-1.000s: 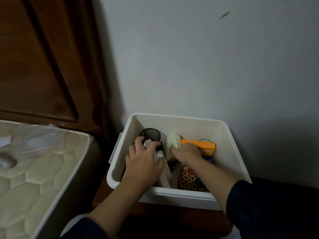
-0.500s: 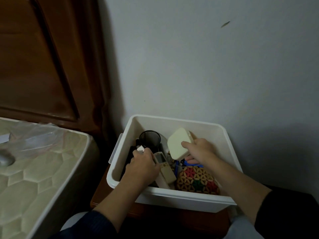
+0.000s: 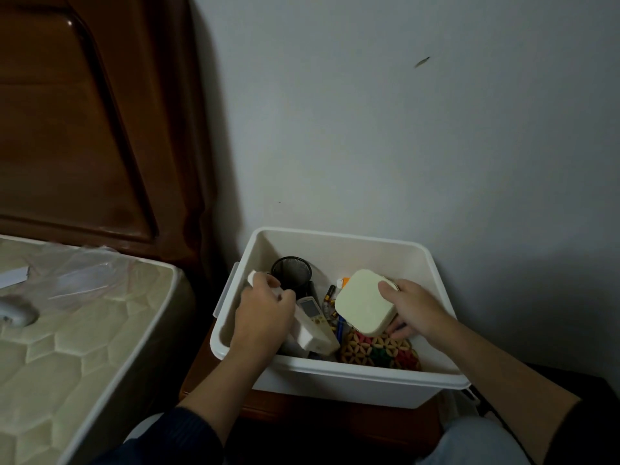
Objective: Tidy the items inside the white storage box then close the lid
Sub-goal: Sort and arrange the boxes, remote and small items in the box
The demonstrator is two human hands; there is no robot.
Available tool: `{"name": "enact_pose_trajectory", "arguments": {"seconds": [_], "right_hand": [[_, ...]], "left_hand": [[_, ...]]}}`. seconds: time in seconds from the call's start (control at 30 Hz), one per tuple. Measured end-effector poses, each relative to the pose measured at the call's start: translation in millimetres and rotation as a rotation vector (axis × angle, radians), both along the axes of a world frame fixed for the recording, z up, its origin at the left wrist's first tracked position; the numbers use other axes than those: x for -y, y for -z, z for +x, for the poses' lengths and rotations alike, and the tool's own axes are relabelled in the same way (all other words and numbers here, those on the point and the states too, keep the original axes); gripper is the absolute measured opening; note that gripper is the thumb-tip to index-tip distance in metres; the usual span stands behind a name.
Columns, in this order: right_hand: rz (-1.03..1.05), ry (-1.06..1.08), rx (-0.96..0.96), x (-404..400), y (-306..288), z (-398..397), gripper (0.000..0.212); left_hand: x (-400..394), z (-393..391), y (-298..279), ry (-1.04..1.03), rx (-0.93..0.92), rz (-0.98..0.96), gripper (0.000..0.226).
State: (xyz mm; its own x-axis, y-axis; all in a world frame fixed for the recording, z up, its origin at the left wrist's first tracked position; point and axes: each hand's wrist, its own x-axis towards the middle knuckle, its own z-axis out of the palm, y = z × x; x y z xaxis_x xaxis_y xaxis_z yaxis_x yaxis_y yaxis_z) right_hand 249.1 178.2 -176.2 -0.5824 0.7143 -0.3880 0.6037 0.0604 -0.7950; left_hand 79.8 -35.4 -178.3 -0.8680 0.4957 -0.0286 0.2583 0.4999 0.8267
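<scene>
White storage box (image 3: 339, 377): open-topped, no lid on it, standing on a dark wooden nightstand (image 3: 214, 374) in the corner between a bed and a grey wall (image 3: 402, 129). Far rim close to the wall.

Contents, left to right:
- Black mesh cup (image 3: 291, 272), upright, in the far left corner.
- White remote control (image 3: 313, 322), lying at a slant, screen end toward the cup, near end against the front wall.
- Batteries (image 3: 329, 298), loose, between the remote and the cream case; a blue pen-like item beneath them, too small to identify further.
- Woven coaster (image 3: 380, 354), tan lattice with red and green centre, leaning at the near right.
- Cream square case (image 3: 364, 302), rounded corners, tilted, raised above the coaster.

Left hand (image 3: 265, 317): inside the box at the left wall, fingers curled, pinching a small white object (image 3: 252, 276) at its far tip; what the object is cannot be told. The hand overlaps the remote's left edge.

Right hand (image 3: 412, 308): grips the cream case, thumb pressed on its upper face, fingers curled under its right edge.

Surroundings: quilted mattress (image 3: 67, 347) to the left, with clear plastic wrap (image 3: 80, 276) lying on it; dark wooden headboard (image 3: 84, 129) behind. Dark sleeves on both forearms.
</scene>
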Motion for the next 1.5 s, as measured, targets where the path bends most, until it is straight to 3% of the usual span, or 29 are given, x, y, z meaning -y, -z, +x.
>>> {"name": "enact_pose_trajectory", "arguments": {"seconds": [0.27, 0.43, 0.6, 0.67, 0.7, 0.73, 0.83, 0.9, 1.03, 1.13, 1.27, 1.37, 1.5], "right_hand": [[0.045, -0.291, 0.349, -0.3, -0.9, 5.5, 0.029], [0.346, -0.536, 0.575, -3.4, 17.6, 0.0, 0.037], [0.559, -0.532, 0.692, -3.8, 28.1, -2.5, 0.035], [0.611, -0.505, 0.576, -4.1, 22.5, -6.6, 0.033], [0.580, -0.464, 0.428, -4.1, 19.1, -9.2, 0.037], [0.452, -0.405, 0.242, -2.7, 12.7, -11.9, 0.048], [-0.235, -0.314, -0.234, 8.7, -11.0, -22.0, 0.081], [-0.322, -0.339, -0.367, 14.7, -19.2, -27.3, 0.079], [-0.047, -0.265, -0.412, 16.9, -25.8, -32.2, 0.040], [0.194, -0.114, -0.416, 2.2, -27.9, -27.4, 0.028], [0.543, 0.071, -0.436, -17.5, -25.2, -21.8, 0.029], [0.663, 0.034, -0.441, -26.6, -19.5, -21.1, 0.034], [0.810, -0.048, -0.296, -36.8, -7.1, -26.8, 0.029]], "left_hand": [[2.9, 1.3, 2.0, -0.077, -0.084, 0.112, 0.003], [3.3, -1.0, 1.0, -0.080, -0.092, 0.235, 0.018], [3.3, -0.4, -0.1, -0.070, -0.092, 0.359, 0.041], [3.9, -0.7, -1.1, -0.030, -0.072, 0.378, 0.055], [4.5, -1.1, -1.8, 0.000, -0.052, 0.385, 0.061], [4.2, -1.1, -3.4, 0.031, -0.031, 0.396, 0.064], [-1.2, 1.0, -9.6, 0.111, 0.031, 0.476, 0.058], [-9.0, 7.4, -13.1, 0.196, 0.066, 0.526, 0.046], [-24.8, 22.6, -11.7, 0.353, 0.138, 0.523, 0.038], [-33.3, 22.6, -2.3, 0.320, 0.118, 0.395, 0.047], [-41.9, 17.6, 6.9, 0.328, 0.078, 0.111, 0.045], [-49.6, 15.9, 10.1, 0.374, 0.101, -0.107, 0.042], [-59.5, 12.3, 13.9, 0.441, 0.054, -0.380, 0.044]]}}
